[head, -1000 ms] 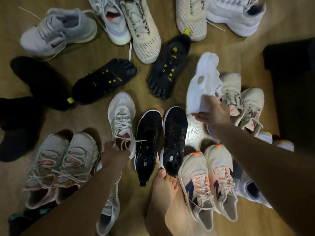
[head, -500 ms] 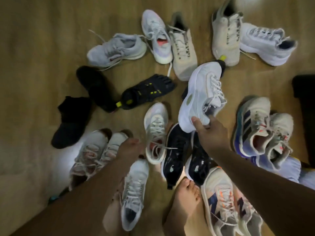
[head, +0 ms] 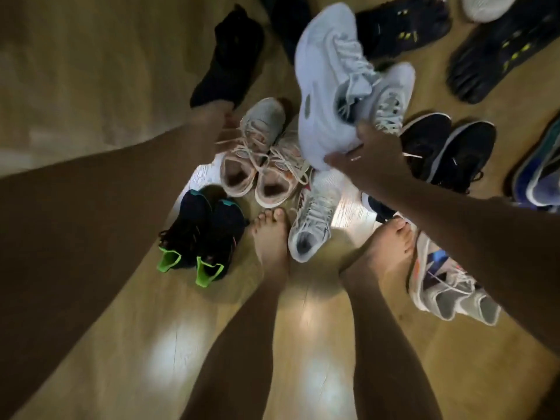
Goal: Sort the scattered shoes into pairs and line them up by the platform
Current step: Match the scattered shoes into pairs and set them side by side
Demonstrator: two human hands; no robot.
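The right hand (head: 371, 154) grips a white sneaker (head: 321, 86) at its heel, in the upper centre of the frame. The fingers (head: 336, 160) curl under the sole edge, and the toe points to the top edge. A grey oval patch (head: 307, 103) sits on the shoe's side, too blurred to read. Behind it lies a second white sneaker (head: 394, 92), partly covered.

The left hand (head: 225, 121) reaches in from the left to the laces of a pale pink pair (head: 254, 165) at the centre. It is motion-blurred, so I cannot tell whether its fingers hold anything.

Just below the right hand lies a white high-top (head: 315, 222) with a red mark on its side, not legible. Bare feet (head: 269, 237) stand on either side of it. At lower left of centre stands a black pair with green heel tabs (head: 206, 237), side by side.

A black sock shoe (head: 230, 56) lies at upper centre. Black toe shoes with yellow marks (head: 503, 53) lie at upper right, their markings unreadable. A black pair with white soles (head: 448, 147) lies right of the held shoe, and a blue shoe (head: 542, 171) is cut off by the right edge. A cream pair with navy and orange side marks (head: 445, 289) lies at lower right.

Wooden floor (head: 91, 71) shows bare along the whole left side and across the bottom, and the shoes crowd the centre and right.
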